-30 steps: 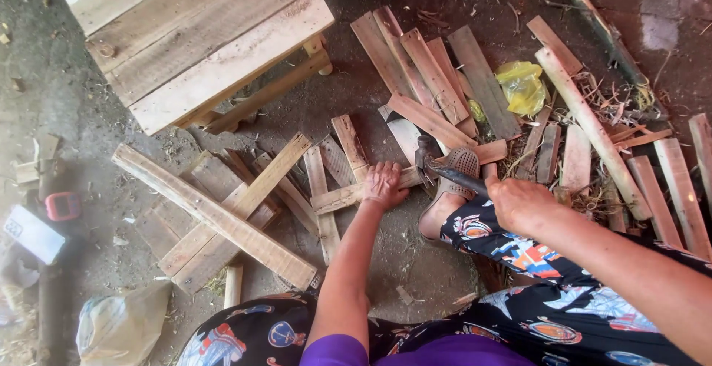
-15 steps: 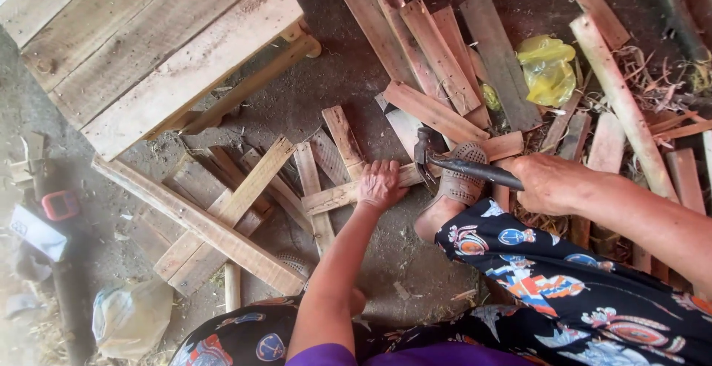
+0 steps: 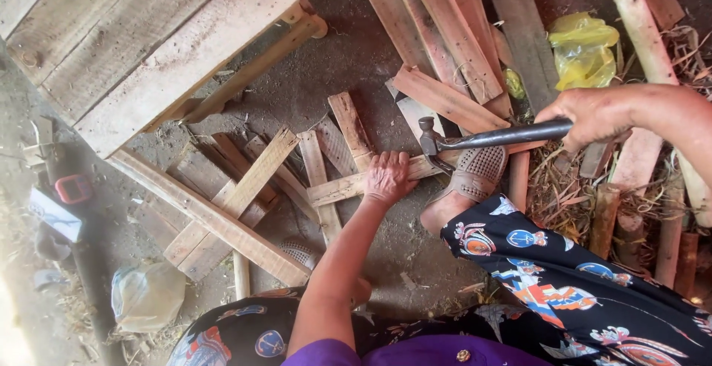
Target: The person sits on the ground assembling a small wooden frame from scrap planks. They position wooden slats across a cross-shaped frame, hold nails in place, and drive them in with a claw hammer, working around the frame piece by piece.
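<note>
A wooden pallet [image 3: 141, 40] fills the top-left corner of the dirt floor [image 3: 356, 54], a bare strip of ground open beside it. The left hand [image 3: 387, 178] presses flat, fingers spread, on a short wooden slat [image 3: 348, 186] lying across other slats. Just right, a sandalled foot [image 3: 475, 177] pins it. The right hand [image 3: 593, 117] is closed around a claw hammer [image 3: 486, 137], its head just above the slat's end.
</note>
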